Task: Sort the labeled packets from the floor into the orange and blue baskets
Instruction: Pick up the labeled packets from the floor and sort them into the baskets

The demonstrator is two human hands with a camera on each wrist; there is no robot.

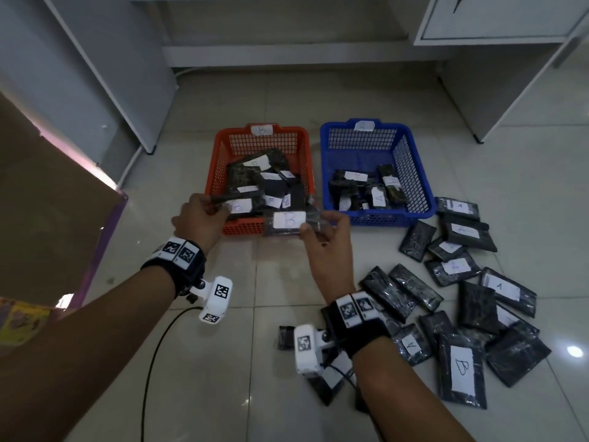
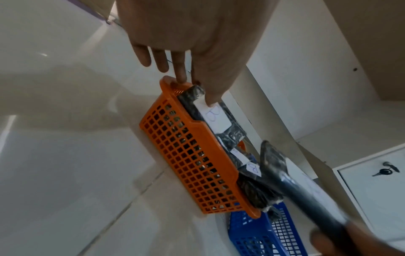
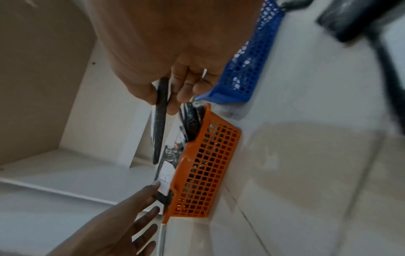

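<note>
The orange basket [image 1: 216,173], tagged B, and the blue basket [image 1: 414,173], tagged A, stand side by side on the tiled floor, each holding several dark wrapped packets. My left hand [image 1: 200,218] pinches a dark packet [image 1: 223,198] over the orange basket's near left corner; in the left wrist view my thumb lies on its B label [image 2: 217,119]. My right hand [image 1: 325,240] pinches another packet labelled B [image 1: 288,221] above the orange basket's near rim. It shows edge-on [image 3: 160,121] in the right wrist view, beside the orange basket [image 3: 203,173].
Several more labelled packets [image 1: 462,298] lie scattered on the floor right of my right arm, below the blue basket. A cardboard box [image 1: 47,202] stands at the left. White furniture panels [image 1: 510,90] flank the baskets behind. A black cable [image 1: 153,362] trails under my left arm.
</note>
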